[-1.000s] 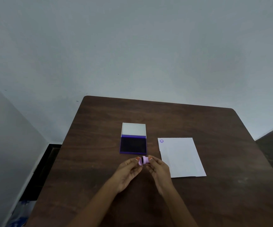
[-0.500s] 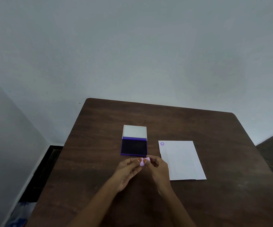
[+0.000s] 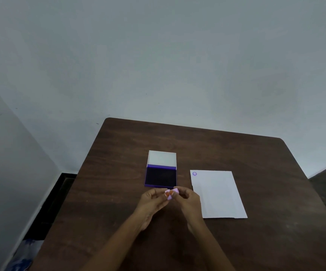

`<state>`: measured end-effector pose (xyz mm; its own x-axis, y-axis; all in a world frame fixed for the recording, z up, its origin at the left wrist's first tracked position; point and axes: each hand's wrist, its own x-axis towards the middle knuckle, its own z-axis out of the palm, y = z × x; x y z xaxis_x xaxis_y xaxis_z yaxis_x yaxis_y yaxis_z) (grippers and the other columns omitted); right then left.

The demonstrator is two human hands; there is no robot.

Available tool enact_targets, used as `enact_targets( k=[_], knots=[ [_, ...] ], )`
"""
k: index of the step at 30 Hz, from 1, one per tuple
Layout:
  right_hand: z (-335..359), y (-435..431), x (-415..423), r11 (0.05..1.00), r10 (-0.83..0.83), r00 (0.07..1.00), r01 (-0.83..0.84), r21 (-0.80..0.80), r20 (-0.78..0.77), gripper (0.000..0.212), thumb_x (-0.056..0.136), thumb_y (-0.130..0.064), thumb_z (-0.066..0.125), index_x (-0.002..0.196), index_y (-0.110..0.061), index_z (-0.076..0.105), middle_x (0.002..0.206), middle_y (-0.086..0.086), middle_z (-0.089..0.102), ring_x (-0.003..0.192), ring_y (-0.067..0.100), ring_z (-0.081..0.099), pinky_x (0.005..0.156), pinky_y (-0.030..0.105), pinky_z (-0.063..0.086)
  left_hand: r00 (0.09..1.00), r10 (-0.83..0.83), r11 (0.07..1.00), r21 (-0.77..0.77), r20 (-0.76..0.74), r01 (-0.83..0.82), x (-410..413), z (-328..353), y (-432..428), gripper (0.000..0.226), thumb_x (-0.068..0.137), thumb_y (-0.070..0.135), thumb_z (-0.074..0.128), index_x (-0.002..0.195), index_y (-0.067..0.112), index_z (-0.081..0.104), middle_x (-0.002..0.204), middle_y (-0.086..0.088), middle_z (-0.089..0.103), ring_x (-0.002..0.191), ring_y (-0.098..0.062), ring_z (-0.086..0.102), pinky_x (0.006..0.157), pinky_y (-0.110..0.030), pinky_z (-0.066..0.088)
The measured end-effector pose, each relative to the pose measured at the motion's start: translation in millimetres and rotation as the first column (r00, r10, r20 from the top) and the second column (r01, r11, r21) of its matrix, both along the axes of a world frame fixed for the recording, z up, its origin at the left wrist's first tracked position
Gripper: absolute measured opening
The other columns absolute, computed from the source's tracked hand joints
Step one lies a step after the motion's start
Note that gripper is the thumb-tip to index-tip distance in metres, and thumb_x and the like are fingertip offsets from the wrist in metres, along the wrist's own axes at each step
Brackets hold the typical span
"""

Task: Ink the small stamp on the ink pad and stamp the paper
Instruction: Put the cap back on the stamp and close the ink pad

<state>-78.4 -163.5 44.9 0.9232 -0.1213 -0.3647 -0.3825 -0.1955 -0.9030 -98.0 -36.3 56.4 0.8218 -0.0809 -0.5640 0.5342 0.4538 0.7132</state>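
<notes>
A small lilac stamp (image 3: 171,193) is pinched between the fingertips of both hands, just in front of the ink pad. My left hand (image 3: 152,204) grips it from the left and my right hand (image 3: 188,202) from the right. The purple ink pad (image 3: 160,177) lies open on the table, its dark pad facing up and its white lid (image 3: 161,157) folded back. To the right lies a white sheet of paper (image 3: 218,194) with one purple stamp mark (image 3: 194,173) in its far left corner.
The brown wooden table (image 3: 256,163) stands against a pale wall, its left edge beside a gap to the floor. Something blue lies on the floor (image 3: 24,257) at the lower left.
Both hands keep hold of the stamp and have turned it between the fingertips. The view has shifted slightly; pad and paper stay put.
</notes>
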Motion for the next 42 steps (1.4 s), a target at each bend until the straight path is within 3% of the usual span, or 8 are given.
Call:
enact_targets(
  k=[4,8,20,23,28,31,36,42],
  knots=[
    [-11,13,3,0.984,-0.041,0.998,0.05,-0.171,0.057,0.016,0.075,-0.029,0.071,0.087,-0.02,0.067,0.08,-0.005,0.067,0.076,0.012,0.063,0.071,0.021,0.051,0.992,0.118,0.967,0.234,-0.047,-0.104,3,-4,4,0.02,0.087,0.01,0.058,0.107,0.011,0.061,0.099,-0.007,0.066,0.097,-0.019,0.062,0.085,-0.029,0.051],
    [-18,16,8,0.946,0.204,0.974,-0.171,-0.275,0.095,0.008,0.084,-0.021,0.061,0.085,-0.015,0.065,0.082,-0.001,0.066,0.071,0.002,0.058,0.06,0.006,0.036,0.975,0.223,0.893,0.401,0.005,-0.206,8,-3,18,0.017,0.095,0.01,0.045,0.104,0.011,0.059,0.091,-0.002,0.064,0.088,-0.014,0.06,0.072,-0.022,0.049],
    [-39,22,8,0.779,0.468,0.884,-0.42,-0.466,-0.014,0.029,0.086,-0.021,0.057,0.112,-0.008,0.056,0.12,0.012,0.06,0.111,0.02,0.054,0.1,0.028,0.039,0.952,0.305,0.833,0.478,0.021,-0.278,21,-13,42,0.018,0.095,0.008,0.043,0.102,0.011,0.06,0.092,-0.004,0.064,0.088,-0.017,0.06,0.074,-0.023,0.048],
    [-38,20,9,0.762,0.502,0.863,-0.47,-0.446,-0.052,0.033,0.082,-0.027,0.063,0.109,-0.011,0.056,0.117,0.009,0.06,0.107,0.019,0.054,0.098,0.03,0.042,0.955,0.295,0.816,0.508,0.043,-0.275,29,-17,39,0.019,0.095,0.008,0.043,0.104,0.009,0.06,0.09,-0.004,0.063,0.084,-0.014,0.059,0.071,-0.021,0.047],
    [-28,12,24,0.921,0.259,0.946,-0.181,-0.345,0.193,0.023,0.082,-0.031,0.062,0.101,-0.019,0.059,0.103,-0.001,0.06,0.096,0.013,0.056,0.082,0.024,0.046,0.97,0.225,0.746,0.624,0.095,-0.234,50,-20,35,0.018,0.095,0.009,0.045,0.105,0.012,0.059,0.105,-0.009,0.063,0.095,-0.017,0.059,0.083,-0.031,0.05],
    [-23,12,59,0.957,0.114,0.973,-0.053,-0.286,0.202,0.02,0.089,-0.029,0.052,0.105,-0.018,0.057,0.108,0.006,0.063,0.098,0.017,0.057,0.083,0.027,0.048,0.969,0.211,0.675,0.698,0.127,-0.239,72,-22,37,0.023,0.093,0.008,0.047,0.113,0.014,0.056,0.116,-0.008,0.061,0.097,-0.013,0.055,0.083,-0.028,0.048],
    [-22,24,116,0.949,0.127,0.986,-0.089,-0.304,0.108,0.035,0.091,-0.021,0.048,0.126,-0.014,0.044,0.132,0.01,0.052,0.119,0.023,0.049,0.099,0.036,0.041,0.987,0.135,0.656,0.739,0.086,-0.154,111,-24,35,0.043,0.093,0.011,0.051,0.134,0.015,0.04,0.141,-0.008,0.044,0.129,-0.022,0.041,0.107,-0.04,0.039],
    [-30,46,136,0.924,0.151,0.988,-0.129,-0.361,0.033,0.047,0.091,-0.021,0.048,0.134,-0.012,0.031,0.142,0.011,0.04,0.129,0.026,0.039,0.107,0.041,0.035,0.995,0.079,0.726,0.68,0.068,-0.104,134,-28,30,0.04,0.094,0.014,0.049,0.133,0.014,0.038,0.135,-0.008,0.048,0.119,-0.019,0.048,0.094,-0.031,0.044]
  ],
)
